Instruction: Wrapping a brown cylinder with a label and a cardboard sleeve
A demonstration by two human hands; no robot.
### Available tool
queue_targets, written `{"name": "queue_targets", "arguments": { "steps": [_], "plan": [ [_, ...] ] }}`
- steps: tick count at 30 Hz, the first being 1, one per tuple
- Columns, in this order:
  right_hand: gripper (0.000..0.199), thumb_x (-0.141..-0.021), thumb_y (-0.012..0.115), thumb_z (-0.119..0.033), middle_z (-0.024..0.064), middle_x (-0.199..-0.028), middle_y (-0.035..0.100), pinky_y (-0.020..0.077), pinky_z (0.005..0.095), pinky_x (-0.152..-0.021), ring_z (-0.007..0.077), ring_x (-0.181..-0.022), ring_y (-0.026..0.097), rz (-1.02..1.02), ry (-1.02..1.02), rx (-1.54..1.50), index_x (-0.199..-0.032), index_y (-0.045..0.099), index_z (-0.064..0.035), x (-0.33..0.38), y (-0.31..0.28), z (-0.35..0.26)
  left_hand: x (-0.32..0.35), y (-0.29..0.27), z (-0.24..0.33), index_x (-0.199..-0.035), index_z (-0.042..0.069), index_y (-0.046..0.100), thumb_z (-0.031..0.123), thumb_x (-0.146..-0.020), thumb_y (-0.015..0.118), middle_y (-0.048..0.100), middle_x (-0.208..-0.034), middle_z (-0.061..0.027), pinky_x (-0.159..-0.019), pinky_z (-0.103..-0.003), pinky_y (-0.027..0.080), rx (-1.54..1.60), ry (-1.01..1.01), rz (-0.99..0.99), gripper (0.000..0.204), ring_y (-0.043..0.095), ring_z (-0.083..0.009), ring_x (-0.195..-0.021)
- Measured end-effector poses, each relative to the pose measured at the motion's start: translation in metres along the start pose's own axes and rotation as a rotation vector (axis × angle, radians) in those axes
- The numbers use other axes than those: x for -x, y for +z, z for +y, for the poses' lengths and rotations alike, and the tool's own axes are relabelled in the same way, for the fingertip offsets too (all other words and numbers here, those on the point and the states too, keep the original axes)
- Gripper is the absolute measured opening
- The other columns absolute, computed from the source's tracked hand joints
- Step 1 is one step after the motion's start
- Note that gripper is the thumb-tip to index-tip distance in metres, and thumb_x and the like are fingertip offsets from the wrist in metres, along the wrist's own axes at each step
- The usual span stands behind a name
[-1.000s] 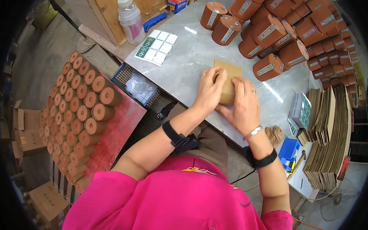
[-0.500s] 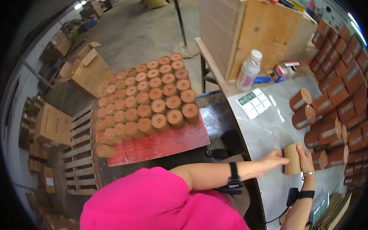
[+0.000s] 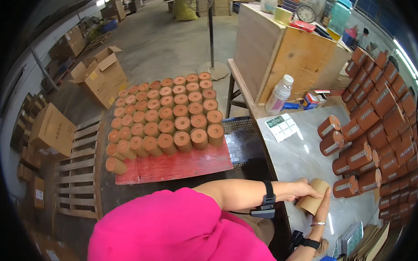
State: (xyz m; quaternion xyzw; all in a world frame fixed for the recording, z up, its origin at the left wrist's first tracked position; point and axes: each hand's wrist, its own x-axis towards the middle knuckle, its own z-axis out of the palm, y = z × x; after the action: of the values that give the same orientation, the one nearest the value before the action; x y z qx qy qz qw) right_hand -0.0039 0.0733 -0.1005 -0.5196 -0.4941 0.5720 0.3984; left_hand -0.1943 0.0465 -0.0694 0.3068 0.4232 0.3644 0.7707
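Between my two hands is a tan cardboard cylinder, tilted over the grey worktop. My left hand grips its upper left side, with the thumb and fingers against the wall. On its right side, my right hand is pressed along it with fingers stretched upward. What is inside the cylinder is hidden. Just beyond my hands lie red-brown cylinders with pale labels, the nearest being a labelled cylinder on its side. A sheet of green and white labels lies farther back on the worktop.
Stacked labelled cylinders wall off the right side. A white bottle and a wooden cabinet stand at the back. To the left, tan-wrapped terracotta cylinders stand in rows on a red board, beside a pallet and cartons.
The tan cylinder has moved left and nearer to me and gone from upright to tilted. My left hand has closed further over it; the view has shifted slightly.
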Motion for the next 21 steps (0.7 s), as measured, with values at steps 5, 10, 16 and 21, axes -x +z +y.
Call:
{"name": "queue_targets", "arguments": {
  "steps": [5, 10, 16, 21],
  "plan": [
    [0.069, -0.099, 0.043, -0.061, 0.0134, -0.119, 0.063, 0.0548, 0.0350, -0.082, 0.0220, -0.099, 0.065, 0.046, -0.034, -0.186, -0.135, 0.050, -0.0023, 0.059, 0.016, 0.010, 0.027, 0.007, -0.010, -0.128, -0.008, 0.046, 0.020, -0.070, 0.088, 0.061, -0.115, -0.0225, -0.084, -0.045, 0.053, -0.070, -0.076, -0.065, 0.077, 0.062, -0.0305, -0.104],
    [0.062, -0.095, 0.063, -0.041, 0.0144, -0.122, 0.063, 0.0456, 0.0385, -0.101, 0.0251, -0.117, 0.059, 0.078, -0.321, 0.228, -0.135, 0.050, 0.0040, 0.091, 0.021, -0.011, 0.054, 0.010, 0.002, -0.135, -0.003, 0.043, 0.021, -0.065, 0.089, 0.055, -0.126, -0.0172, -0.099, -0.040, 0.046, -0.459, 0.356, -0.120, 0.087, 0.056, -0.0269, -0.118],
    [0.086, -0.065, 0.091, -0.023, 0.0143, -0.124, 0.061, 0.0470, 0.0375, -0.100, 0.0256, -0.117, 0.060, 0.245, -0.639, 0.431, -0.135, 0.046, -0.0014, 0.105, 0.049, -0.056, 0.040, 0.005, -0.007, -0.128, 0.001, 0.046, 0.021, -0.059, 0.086, 0.053, -0.123, -0.0235, -0.102, -0.044, 0.043, -0.722, 1.009, 0.013, 0.082, 0.050, -0.0417, -0.120],
    [0.074, -0.068, 0.088, -0.025, 0.0163, -0.117, 0.067, 0.0511, 0.0368, -0.094, 0.0235, -0.109, 0.065, 0.158, -0.440, 0.399, -0.128, 0.054, 0.0010, 0.082, 0.035, -0.017, 0.018, -0.012, -0.029, -0.127, 0.003, 0.047, 0.019, -0.057, 0.087, 0.059, -0.117, -0.0195, -0.098, -0.045, 0.047, -0.752, 0.785, 0.011, 0.082, 0.057, -0.0401, -0.113]
  ]
}}
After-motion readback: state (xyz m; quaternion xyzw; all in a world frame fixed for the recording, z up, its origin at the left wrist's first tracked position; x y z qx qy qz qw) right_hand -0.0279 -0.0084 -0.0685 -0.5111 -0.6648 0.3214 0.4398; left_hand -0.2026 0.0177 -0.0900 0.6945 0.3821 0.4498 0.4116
